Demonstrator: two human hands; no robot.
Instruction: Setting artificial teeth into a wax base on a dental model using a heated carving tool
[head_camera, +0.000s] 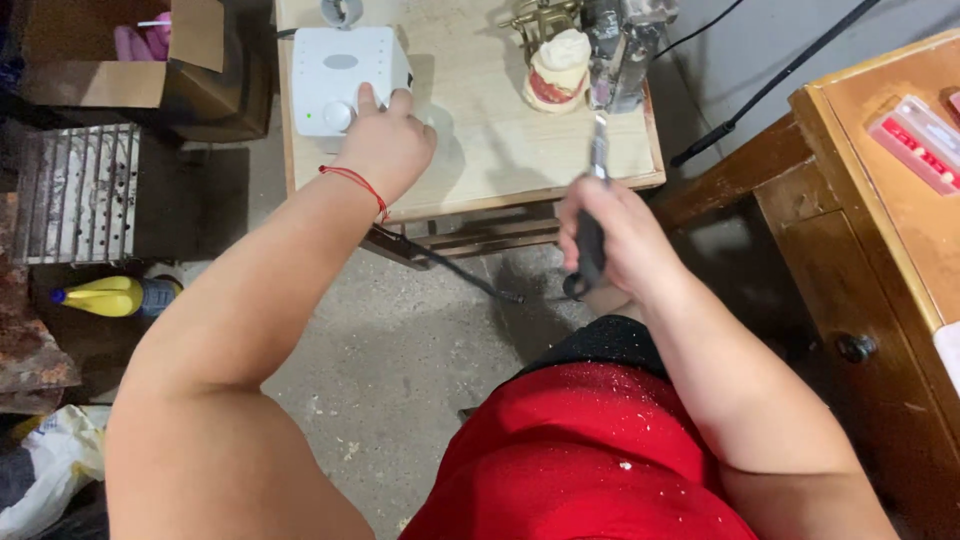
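table: small pale wooden table (470, 150) holds all the gear; concrete floor below.
control box: white control box (345, 75) at the table's left rear, round knob on its near face.
left hand: left hand (385, 140) lies on the box front, fingers spread loosely, fingertips at the knob, nothing gripped.
right hand: right hand (610, 240) fingers wrapped tight round a dark rotary handpiece (593, 215), tip pointing up toward the table edge, not touching any work.
dental model: cream and red dental model (556, 70) at the table's rear, well apart from the tip, untouched.
progress: looks like setup stage, grinding not begun.
around: cardboard box (110, 70) left, wooden desk (880, 250) right, yellow bottle (110, 296) on floor.
in the way: cord (440, 262) hangs under the table near the knees.
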